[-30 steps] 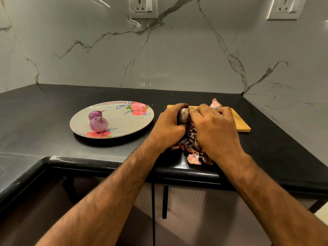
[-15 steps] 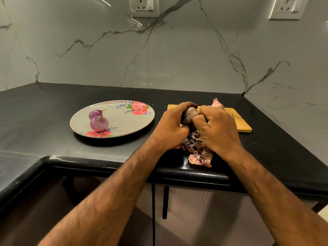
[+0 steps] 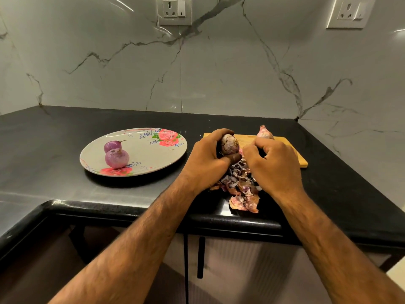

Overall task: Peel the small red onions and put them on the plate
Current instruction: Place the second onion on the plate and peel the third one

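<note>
The black countertop (image 3: 54, 154) bears a floral plate (image 3: 151, 155), a wooden cutting board (image 3: 295, 154) and onion peels (image 3: 241, 194).

Nothing to read in this shot: no words, numbers or brand marks come through anywhere. The plate (image 3: 153, 157) carries only a printed flower pattern, no lettering, and the two wall sockets (image 3: 174, 10) show plain faces with no legible marking.
</note>
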